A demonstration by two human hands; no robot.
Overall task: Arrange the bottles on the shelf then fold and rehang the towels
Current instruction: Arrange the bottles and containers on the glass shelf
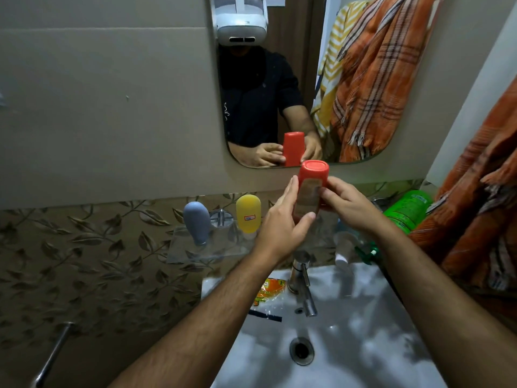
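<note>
- At the centre of the frame, above the basin, one red bottle [310, 189] is held between two hands, its flat end tipped toward the mirror.
- The right hand [345, 204] grips the bottle's right side, fingers curled round it.
- The left hand [282, 222] lies against the bottle's left side with fingers straight and together, thumb under its lower end; it presses rather than clasps.
- Left of the hands, on a clear glass shelf [195, 252] fixed to the leaf-patterned wall, stand two bottles cap-down: one grey bottle [196, 222] and, just beside it on the right, one yellow bottle [248, 212] with a small label.
- To the right of the hands one large green bottle [407, 211] lies tilted, touching the orange cloth.
- Below the right wrist a clear bottle [343, 249] with a white cap lies near a green pump head; its details are blurred.
- One orange checked towel [475, 219] hangs at the right edge of the frame.
- In the mirror [268, 107], upper centre, two towels are reflected, one orange checked and one yellow striped, along with the red bottle and both hands.
- At the lower centre sits one white sink [349, 317] with one chrome tap [302, 281] at its back rim; an orange wrapper [267, 291] lies on the rim left of the tap.
</note>
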